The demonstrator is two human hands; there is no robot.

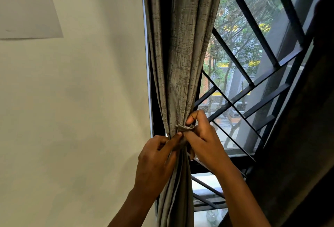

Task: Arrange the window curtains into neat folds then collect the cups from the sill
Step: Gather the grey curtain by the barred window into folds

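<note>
Window: one curtain, two hands.

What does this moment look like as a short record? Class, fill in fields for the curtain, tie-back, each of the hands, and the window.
curtain: grey, gathered into folds beside the white wall
tie-back: fabric band around the curtain
left hand: pinches the band
right hand: grips the band
window grille: dark bars, trees outside
cups: cannot tell

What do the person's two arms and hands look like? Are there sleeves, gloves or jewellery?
Both forearms are bare up to the frame edge: no sleeves show. The left hand and the right hand wear no gloves, and no rings, watch or bracelets are visible.
</note>
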